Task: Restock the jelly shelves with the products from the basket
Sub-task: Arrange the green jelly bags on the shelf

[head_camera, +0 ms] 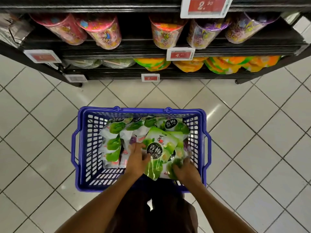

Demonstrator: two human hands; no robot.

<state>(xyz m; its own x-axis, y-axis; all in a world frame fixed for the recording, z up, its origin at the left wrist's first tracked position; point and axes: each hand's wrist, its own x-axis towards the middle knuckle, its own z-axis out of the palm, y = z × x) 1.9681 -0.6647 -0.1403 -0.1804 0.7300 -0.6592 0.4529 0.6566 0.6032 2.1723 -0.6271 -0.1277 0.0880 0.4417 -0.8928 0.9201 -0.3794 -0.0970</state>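
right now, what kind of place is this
Most likely a supermarket aisle: stocked black shelves with red price tags on their edges, and a blue shopping basket of green jelly pouches on the tiled floor.

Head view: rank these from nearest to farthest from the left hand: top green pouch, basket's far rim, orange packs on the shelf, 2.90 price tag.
1. Top green pouch, touching the left hand, in the basket.
2. Basket's far rim, just ahead.
3. Orange packs, lowest shelf, ahead.
4. 2.90 price tag, highest shelf edge, far right.
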